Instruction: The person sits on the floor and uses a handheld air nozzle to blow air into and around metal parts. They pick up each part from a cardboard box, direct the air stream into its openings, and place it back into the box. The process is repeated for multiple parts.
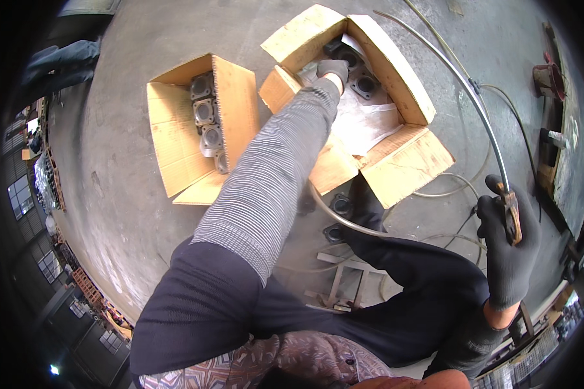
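Note:
My left hand point(333, 69), in a grey glove, reaches into the open cardboard box point(409, 84) ahead. Its fingers are curled, and what they grip is hidden. Right beside it lies a dark metal casting point(349, 57). Another flanged casting with a round hole point(365, 85) rests nearby on white sheeting point(363, 122). At the right, my right hand point(511, 236), in a dark glove, is closed around a brass-coloured lever handle point(513, 217). A long, curved, shiny tube point(477, 104) meets this handle and arcs upward.
A second cardboard box point(237, 97) at the left holds a row of metal castings point(204, 112). More round castings point(340, 205) sit by my leg, near a metal frame point(347, 279). Hoses point(448, 192) loop across the floor. A red bucket point(548, 79) stands far right.

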A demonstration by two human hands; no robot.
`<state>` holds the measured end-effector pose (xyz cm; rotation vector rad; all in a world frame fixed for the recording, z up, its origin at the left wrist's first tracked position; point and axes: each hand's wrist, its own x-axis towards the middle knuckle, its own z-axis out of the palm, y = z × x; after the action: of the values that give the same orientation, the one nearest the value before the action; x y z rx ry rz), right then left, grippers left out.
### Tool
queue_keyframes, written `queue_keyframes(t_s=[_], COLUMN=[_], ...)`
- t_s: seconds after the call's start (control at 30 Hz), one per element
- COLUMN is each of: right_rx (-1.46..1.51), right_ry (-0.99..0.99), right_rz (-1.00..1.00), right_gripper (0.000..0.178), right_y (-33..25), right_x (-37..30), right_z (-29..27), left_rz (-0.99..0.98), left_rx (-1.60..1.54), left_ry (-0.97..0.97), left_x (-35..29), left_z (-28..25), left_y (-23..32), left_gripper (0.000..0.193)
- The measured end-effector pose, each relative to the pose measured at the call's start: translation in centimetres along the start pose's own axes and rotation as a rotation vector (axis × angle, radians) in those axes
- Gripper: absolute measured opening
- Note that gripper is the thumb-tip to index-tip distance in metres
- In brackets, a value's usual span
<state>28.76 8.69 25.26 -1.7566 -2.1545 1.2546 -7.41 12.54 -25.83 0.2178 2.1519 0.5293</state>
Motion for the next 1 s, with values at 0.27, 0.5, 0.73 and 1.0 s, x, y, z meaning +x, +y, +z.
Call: queue_keyframes(t_s=[0.27, 0.5, 0.73, 1.0], right_rx=[0.01, 0.005, -0.242, -0.338], right_ry=[-0.01, 0.013, -0.095, -0.175], right_rz=[-0.012, 0.038, 0.049, 0.093], right_gripper=[0.034, 0.033, 0.044, 0.049], right_y=[0.1, 0.7, 3.6, 5.5], right_x=[1.2, 0.6, -0.3, 0.8], right_z=[-0.3, -0.9, -2.8, -3.7], left_rz=[0.338, 0.279, 0.818, 0.132], left_rx=[0.956, -0.403, 0.881, 0.106], left_ry=[0.032, -0.207, 0.211, 0.399], left_x=[-1.2, -7.5, -7.2, -12.2], left_z=[-1.3, -4.1, 4.3, 6.2], left_y=[1.2, -0.8, -0.7, 2.0], left_gripper=[0.035, 0.033, 0.028, 0.039])
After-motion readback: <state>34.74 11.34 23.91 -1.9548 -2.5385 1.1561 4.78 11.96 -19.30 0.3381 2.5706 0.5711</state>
